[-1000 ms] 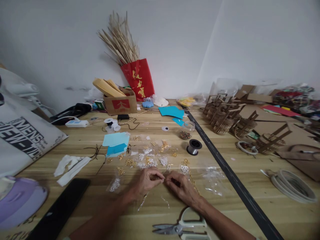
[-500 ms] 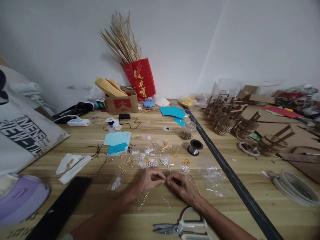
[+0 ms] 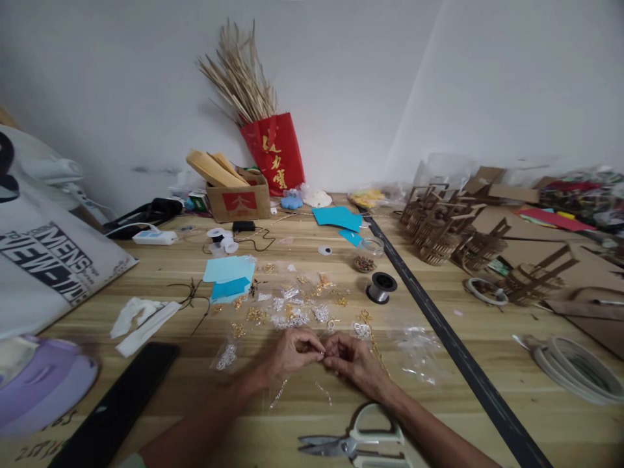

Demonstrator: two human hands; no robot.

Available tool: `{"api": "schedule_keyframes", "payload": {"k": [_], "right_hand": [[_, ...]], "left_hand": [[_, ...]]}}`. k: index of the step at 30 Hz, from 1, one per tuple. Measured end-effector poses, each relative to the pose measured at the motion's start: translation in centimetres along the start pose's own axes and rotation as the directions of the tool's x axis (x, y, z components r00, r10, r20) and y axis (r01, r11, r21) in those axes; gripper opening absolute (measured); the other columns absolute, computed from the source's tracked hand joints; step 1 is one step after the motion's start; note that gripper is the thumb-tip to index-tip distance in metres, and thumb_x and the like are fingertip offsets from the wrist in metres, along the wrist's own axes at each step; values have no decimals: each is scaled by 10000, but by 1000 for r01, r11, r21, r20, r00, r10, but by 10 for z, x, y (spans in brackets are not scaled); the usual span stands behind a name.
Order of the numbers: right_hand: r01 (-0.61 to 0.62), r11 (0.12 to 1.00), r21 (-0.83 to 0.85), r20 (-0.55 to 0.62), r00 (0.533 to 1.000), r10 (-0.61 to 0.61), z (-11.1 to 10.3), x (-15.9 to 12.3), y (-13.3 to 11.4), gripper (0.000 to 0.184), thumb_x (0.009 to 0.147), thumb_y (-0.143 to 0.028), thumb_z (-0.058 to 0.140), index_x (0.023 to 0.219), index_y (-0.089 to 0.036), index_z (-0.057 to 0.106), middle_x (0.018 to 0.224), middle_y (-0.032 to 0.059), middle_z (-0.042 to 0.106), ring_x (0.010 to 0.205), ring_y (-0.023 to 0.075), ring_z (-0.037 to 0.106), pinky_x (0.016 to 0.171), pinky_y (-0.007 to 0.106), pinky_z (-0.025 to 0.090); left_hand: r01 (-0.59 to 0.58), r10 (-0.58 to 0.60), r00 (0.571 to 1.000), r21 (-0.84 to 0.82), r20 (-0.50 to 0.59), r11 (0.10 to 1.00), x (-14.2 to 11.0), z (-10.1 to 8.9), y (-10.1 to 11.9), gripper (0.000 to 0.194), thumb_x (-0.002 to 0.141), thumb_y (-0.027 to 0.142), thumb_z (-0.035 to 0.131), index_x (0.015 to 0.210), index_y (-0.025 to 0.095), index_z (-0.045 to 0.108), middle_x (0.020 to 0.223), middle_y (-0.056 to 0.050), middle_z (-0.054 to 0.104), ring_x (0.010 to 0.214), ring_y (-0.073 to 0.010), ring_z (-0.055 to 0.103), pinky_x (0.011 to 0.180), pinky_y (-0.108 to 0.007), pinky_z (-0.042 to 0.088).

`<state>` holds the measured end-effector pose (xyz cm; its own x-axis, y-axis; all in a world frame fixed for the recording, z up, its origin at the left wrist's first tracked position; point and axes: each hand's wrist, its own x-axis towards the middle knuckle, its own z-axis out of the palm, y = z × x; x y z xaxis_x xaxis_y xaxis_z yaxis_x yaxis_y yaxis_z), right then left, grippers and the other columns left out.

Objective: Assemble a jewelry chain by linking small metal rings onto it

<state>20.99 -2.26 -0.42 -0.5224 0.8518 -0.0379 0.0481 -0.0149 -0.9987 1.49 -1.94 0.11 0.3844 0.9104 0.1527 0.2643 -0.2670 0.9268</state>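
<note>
My left hand (image 3: 294, 351) and my right hand (image 3: 351, 361) meet fingertip to fingertip over the wooden table, both pinched closed. Whatever sits between the fingertips is too small to make out. Two short silver chain pieces (image 3: 277, 394) lie just below the hands. Beyond my fingers are small bags of silver findings (image 3: 291, 317) and gold findings (image 3: 256, 314). Beside my right hand runs a gold chain (image 3: 374, 338), with silver rings (image 3: 361, 330) near its top. Scissors with pale handles (image 3: 348, 445) lie open-bladed near my right forearm.
A spool of wire (image 3: 381, 287) and a dish of beads (image 3: 364, 263) stand farther back. Blue paper (image 3: 229, 276) lies left of them. A black phone-like slab (image 3: 117, 403) rests at lower left. Small woven baskets (image 3: 439, 227) and coiled hoops (image 3: 578, 367) occupy the right side.
My fingertips have drawn slightly closer together, the right hand shifting a little left. The whole view has moved slightly; the things on the table stay in place.
</note>
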Motion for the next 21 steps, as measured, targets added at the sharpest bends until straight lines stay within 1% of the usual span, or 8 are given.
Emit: {"api": "schedule_keyframes", "payload": {"k": [4, 10, 14, 21], "right_hand": [[-16, 999, 32, -11, 1000, 16, 2, 0, -2, 328, 725, -437, 751, 796, -167, 578, 636, -35, 552, 539, 95, 469, 496, 204, 374], [-45, 998, 32, 0, 999, 45, 4, -1, -7, 386, 691, -495, 762, 793, -175, 570, 628, -28, 575, 517, 96, 484, 483, 209, 392], [-41, 999, 16, 10, 999, 41, 4, -2, -7, 387, 702, -504, 752, 801, -177, 569, 626, -26, 581, 516, 98, 501, 492, 214, 396], [-4, 1000, 17, 32, 999, 3, 3, -2, -4, 330, 756, -445, 735, 809, -165, 569, 649, -18, 592, 562, 104, 527, 538, 221, 403]], "left_hand": [[18, -17, 1000, -41, 20, 999, 0, 2, -3, 76, 703, 215, 722, 733, 152, 752, 755, -55, 719, 724, -173, 637, 707, -269, 476], [31, -28, 999, -64, 37, 997, 1, 3, -9, 75, 678, 237, 747, 693, 163, 748, 702, -41, 712, 694, -168, 624, 700, -266, 471], [53, -51, 997, -49, 53, 997, 1, 2, -9, 87, 687, 258, 752, 693, 171, 747, 698, -33, 710, 692, -166, 620, 695, -261, 469], [89, -83, 991, -51, 109, 995, -2, 1, 0, 88, 716, 238, 723, 709, 156, 751, 727, -40, 713, 697, -164, 624, 675, -242, 464]]}}
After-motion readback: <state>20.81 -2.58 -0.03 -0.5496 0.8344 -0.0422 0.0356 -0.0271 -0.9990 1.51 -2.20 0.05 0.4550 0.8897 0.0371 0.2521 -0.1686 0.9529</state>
